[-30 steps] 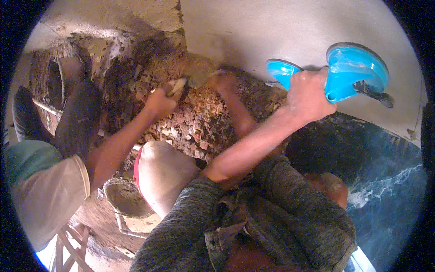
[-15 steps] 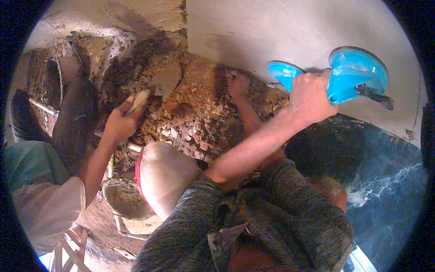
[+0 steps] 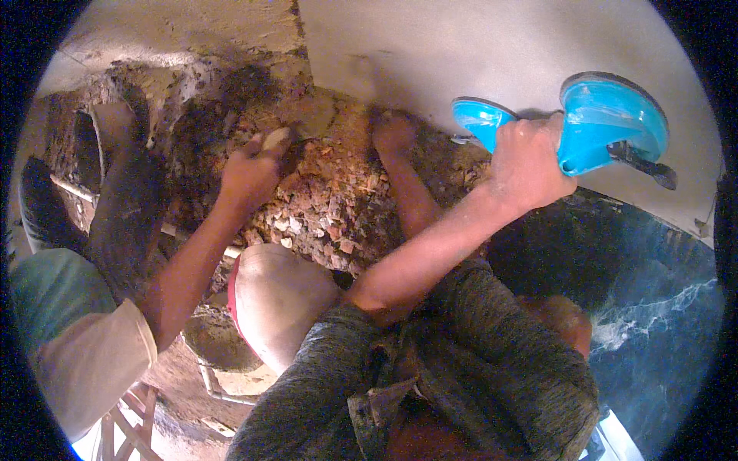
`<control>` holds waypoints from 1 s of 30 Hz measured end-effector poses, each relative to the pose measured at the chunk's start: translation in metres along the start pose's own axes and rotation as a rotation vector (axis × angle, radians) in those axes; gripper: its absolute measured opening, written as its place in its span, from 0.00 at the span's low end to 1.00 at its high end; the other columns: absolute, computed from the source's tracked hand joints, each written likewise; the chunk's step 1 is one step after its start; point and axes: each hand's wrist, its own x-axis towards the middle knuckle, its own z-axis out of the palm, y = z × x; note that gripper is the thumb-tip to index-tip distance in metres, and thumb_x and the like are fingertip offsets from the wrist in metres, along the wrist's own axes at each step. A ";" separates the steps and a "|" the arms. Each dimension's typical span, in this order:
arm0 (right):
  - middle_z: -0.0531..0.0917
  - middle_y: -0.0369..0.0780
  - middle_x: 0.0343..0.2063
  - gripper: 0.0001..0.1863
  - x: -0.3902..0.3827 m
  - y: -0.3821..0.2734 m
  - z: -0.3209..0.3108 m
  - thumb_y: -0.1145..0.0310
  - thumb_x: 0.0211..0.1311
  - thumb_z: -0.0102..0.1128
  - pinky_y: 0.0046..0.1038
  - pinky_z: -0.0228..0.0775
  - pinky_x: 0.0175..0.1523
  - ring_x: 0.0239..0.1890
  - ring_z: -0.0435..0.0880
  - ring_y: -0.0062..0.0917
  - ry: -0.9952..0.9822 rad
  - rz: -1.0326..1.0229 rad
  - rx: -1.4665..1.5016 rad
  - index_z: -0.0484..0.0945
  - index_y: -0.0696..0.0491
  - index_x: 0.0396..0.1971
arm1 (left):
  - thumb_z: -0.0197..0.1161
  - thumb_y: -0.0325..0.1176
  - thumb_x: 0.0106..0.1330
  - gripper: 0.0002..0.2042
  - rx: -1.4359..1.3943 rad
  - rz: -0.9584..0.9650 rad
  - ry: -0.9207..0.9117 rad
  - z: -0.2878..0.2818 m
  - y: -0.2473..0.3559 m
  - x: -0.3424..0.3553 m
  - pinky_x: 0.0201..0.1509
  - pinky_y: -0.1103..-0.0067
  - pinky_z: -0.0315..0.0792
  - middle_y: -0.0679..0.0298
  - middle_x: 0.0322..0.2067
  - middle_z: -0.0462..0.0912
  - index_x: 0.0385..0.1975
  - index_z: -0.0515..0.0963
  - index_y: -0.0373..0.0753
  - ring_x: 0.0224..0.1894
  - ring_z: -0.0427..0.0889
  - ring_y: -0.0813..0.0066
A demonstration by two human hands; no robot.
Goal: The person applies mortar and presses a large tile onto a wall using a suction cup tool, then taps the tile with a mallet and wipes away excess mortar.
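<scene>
My left hand (image 3: 530, 157) is closed round the handle of a bright blue double-cup suction lifter (image 3: 611, 127). Both cups sit against a large pale tile (image 3: 430, 54). My right forearm passes under the left one. At the tile's near left corner my right hand (image 3: 394, 132) is low over the mortar and rubble; its fingers look curled in shadow, and anything in them is hidden. To the left, a co-worker's hand (image 3: 250, 173) grips the wooden handle of a trowel (image 3: 275, 140), whose blade is mostly hidden, over the broken rubble bed (image 3: 330, 211).
A pale, rounded cap-like thing (image 3: 280, 300) with a red edge lies left of my left sleeve. Behind it stands a mortar-stained round tub (image 3: 211, 338). Dark blue marbled tile (image 3: 653, 315) covers the right. The co-worker's legs (image 3: 127, 223) are at the left.
The co-worker's trowel hand has moved right and farther away, over the rubble. My left hand keeps its hold on the lifter; my right hand has shifted slightly left.
</scene>
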 end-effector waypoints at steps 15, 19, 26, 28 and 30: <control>0.82 0.52 0.34 0.18 -0.004 0.003 0.000 0.58 0.50 0.65 0.44 0.73 0.46 0.39 0.80 0.49 0.009 0.038 0.058 0.81 0.56 0.36 | 0.66 0.26 0.35 0.15 -0.005 -0.027 0.026 0.000 0.001 -0.001 0.33 0.62 0.75 0.48 0.21 0.80 0.27 0.76 0.33 0.27 0.81 0.48; 0.83 0.52 0.34 0.18 -0.002 0.017 0.002 0.58 0.50 0.65 0.44 0.73 0.46 0.38 0.81 0.49 0.012 0.044 0.078 0.81 0.56 0.35 | 0.66 0.26 0.35 0.15 0.008 -0.038 -0.006 0.002 0.004 0.001 0.33 0.62 0.75 0.49 0.21 0.80 0.28 0.76 0.34 0.27 0.81 0.49; 0.83 0.51 0.34 0.24 -0.019 0.003 -0.048 0.49 0.52 0.63 0.44 0.73 0.45 0.38 0.81 0.47 -0.370 0.118 -0.340 0.81 0.55 0.38 | 0.67 0.30 0.35 0.15 0.064 -0.058 0.034 -0.006 -0.001 -0.004 0.36 0.62 0.76 0.49 0.23 0.81 0.26 0.76 0.35 0.29 0.81 0.48; 0.83 0.52 0.36 0.25 -0.031 -0.008 -0.082 0.47 0.54 0.61 0.44 0.73 0.46 0.39 0.81 0.47 -0.493 0.129 -0.381 0.80 0.55 0.39 | 0.67 0.31 0.35 0.15 0.073 -0.061 0.025 0.004 0.000 -0.004 0.37 0.62 0.76 0.49 0.23 0.81 0.26 0.76 0.35 0.29 0.82 0.48; 0.81 0.52 0.40 0.25 -0.037 -0.015 -0.119 0.47 0.57 0.59 0.43 0.72 0.49 0.41 0.80 0.46 -0.509 0.028 -0.266 0.79 0.55 0.41 | 0.68 0.33 0.35 0.15 0.095 -0.065 0.015 0.007 -0.004 -0.005 0.37 0.62 0.76 0.49 0.23 0.81 0.26 0.77 0.36 0.29 0.82 0.48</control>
